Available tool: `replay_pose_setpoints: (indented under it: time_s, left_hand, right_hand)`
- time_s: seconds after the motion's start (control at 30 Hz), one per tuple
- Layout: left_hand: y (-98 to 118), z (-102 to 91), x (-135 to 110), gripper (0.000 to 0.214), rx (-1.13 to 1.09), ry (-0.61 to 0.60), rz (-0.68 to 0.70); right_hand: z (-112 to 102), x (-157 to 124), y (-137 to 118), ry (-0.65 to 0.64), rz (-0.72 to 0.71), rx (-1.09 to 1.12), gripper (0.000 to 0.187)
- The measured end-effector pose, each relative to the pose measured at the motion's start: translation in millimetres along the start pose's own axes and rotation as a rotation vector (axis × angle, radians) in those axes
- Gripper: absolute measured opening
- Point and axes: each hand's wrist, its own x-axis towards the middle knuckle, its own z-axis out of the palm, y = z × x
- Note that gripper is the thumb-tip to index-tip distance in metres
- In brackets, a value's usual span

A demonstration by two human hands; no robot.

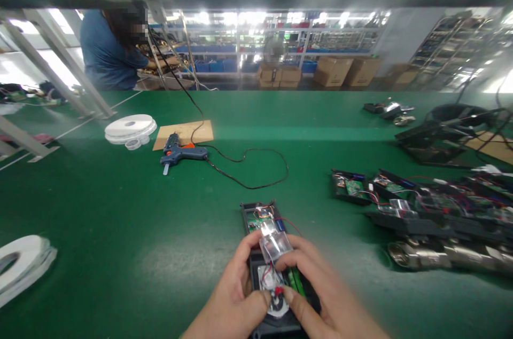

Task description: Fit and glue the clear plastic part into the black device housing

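Both hands meet at the bottom edge of the view over a long black plastic housing (262, 216) that lies open-side up on the green bench mat (120, 221), its far end pointing away from the person. Lying flat this way, it exposes the small green circuit board, red and black wires and a clear plastic lens block (276, 245) inside, so the fingers can get at them from above. The left hand (230, 296) comes in from the lower left with its fingers curled around the housing's left edge and its thumb pressed down beside a round white part (276, 304) near the close end; it seems to steady the casing as much as work on it. The right hand (320, 296) mirrors it from the lower right, its index finger hooked over the lens block and its thumb meeting the left thumb at the round part, so the two thumbs are pressed together on that spot, neither hand spread. Both wrists are low and bent inward. Well apart, farther up the mat, a blue and orange glue gun (182, 153) lies on its side by a brown cardboard sheet (184, 133), its black cord (248, 168) looping across the mat; two white tape rolls (130, 128) sit just left of it. To the right lies a heap of similar open black housings (420, 200) with boards and wires showing. Another person in a blue top (106, 53) works at a far bench.
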Motion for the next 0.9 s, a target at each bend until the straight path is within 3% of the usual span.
replay_pose_setpoints:
  time_s: [0.37,0.53,0.9]
  left_hand:
    - [3,-3.7,-2,0.069,0.008,-0.041,0.005]
    - [3,-0.7,-2,0.072,0.018,0.032,-0.010]
    - [3,-3.5,0,0.071,0.370,0.111,0.108]
  right_hand:
    - [-6,4,-4,-0.034,-0.066,-0.091,0.025]
    - [-7,5,-4,-0.038,-0.096,-0.087,0.029]
    - [-16,14,-14,-0.261,-0.026,-0.161,0.041]
